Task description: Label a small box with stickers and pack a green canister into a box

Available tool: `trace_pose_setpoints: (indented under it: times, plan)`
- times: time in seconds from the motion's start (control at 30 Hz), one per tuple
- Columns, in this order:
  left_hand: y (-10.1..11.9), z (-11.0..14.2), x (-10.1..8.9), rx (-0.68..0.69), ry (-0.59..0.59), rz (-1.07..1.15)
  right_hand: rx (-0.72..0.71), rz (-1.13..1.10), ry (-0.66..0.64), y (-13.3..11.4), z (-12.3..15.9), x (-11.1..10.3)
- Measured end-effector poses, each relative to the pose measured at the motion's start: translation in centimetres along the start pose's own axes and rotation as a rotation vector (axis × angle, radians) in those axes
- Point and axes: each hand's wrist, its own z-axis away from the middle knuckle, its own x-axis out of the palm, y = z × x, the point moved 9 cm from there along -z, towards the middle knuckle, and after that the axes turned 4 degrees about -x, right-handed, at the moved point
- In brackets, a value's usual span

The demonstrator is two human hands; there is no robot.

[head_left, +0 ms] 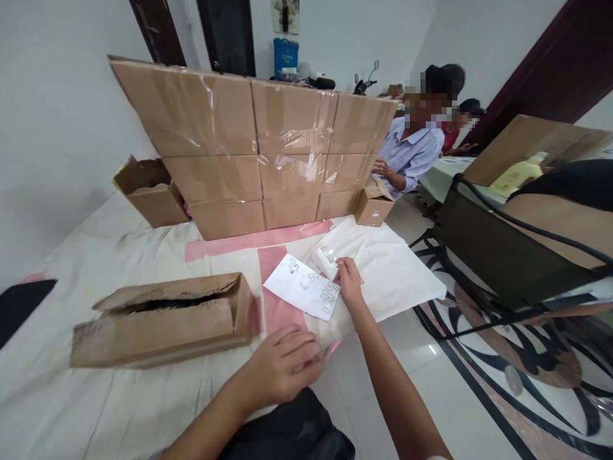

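My right hand [349,281] reaches forward with fingers pinched on a small white plastic piece [325,260]. It hovers at the edge of a white paper sheet [292,281] that carries several small clear parts [329,296]. My left hand [283,367] is closer to me, fingers curled and pressed together on the edge of the cloth-covered floor; what they hold is hidden. A long brown carton [163,319] lies on its side just left of my left hand, its top torn open.
A wall of taped cardboard boxes [253,147] stands ahead, with an open box [148,188] at its left and a small box [373,204] at its right. Two people sit beyond at the right. A dark folding chair [502,255] stands on the patterned tile floor.
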Motion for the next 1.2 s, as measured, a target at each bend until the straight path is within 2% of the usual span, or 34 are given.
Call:
trace_pose_setpoints:
  times: [0.07,0.13,0.2,0.27,0.33,0.43,0.53,0.7,1.2]
  plan:
    - [-0.4,-2.6,4.6,0.024,0.004,0.059,-0.004,-0.011,0.006,-0.2,0.2,0.0]
    - [-2.7,-5.0,8.4,-0.053,0.003,0.096,-0.024,-0.024,0.008,-0.6,0.3,-0.3]
    - [-6.4,-6.8,10.9,-0.206,0.038,0.108,-0.05,-0.036,0.005,-1.0,0.2,-0.4]
    - [-9.8,-7.6,12.2,-0.341,0.096,0.094,-0.065,-0.049,0.005,-1.1,0.1,-0.5]
    - [-12.2,-7.5,13.0,-0.408,0.138,0.071,-0.063,-0.058,0.017,-0.9,0.0,-0.4]
    - [-14.0,-6.4,14.1,-0.446,0.14,0.064,-0.039,-0.07,0.022,-0.4,-0.1,-0.2]
    - [-14.0,-5.6,15.3,-0.441,0.086,0.088,-0.015,-0.08,0.011,-0.1,-0.1,0.0]
    - [-13.5,-5.6,17.1,-0.452,-0.029,0.145,0.008,-0.078,0.003,-0.5,-0.2,0.3]
    - [-14.9,-5.5,17.2,-0.545,0.022,0.232,0.031,-0.077,0.032,-1.2,-0.9,0.7]
